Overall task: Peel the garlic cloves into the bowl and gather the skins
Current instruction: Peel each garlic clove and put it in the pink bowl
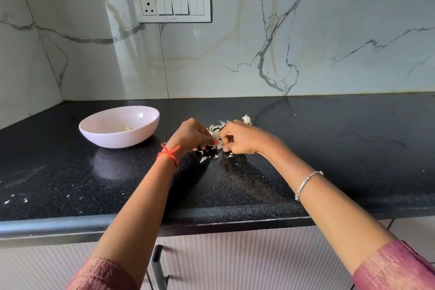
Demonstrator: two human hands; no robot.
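Papery skins [214,127] (glossy round bowl [122,139])

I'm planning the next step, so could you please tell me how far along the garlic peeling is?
Done: one peeled clove lies in the bowl. In hand: the left hand and right hand pinch a piece of garlic between them. Still to do: skins lie scattered on the counter, not gathered; how many cloves remain is hidden by the hands.
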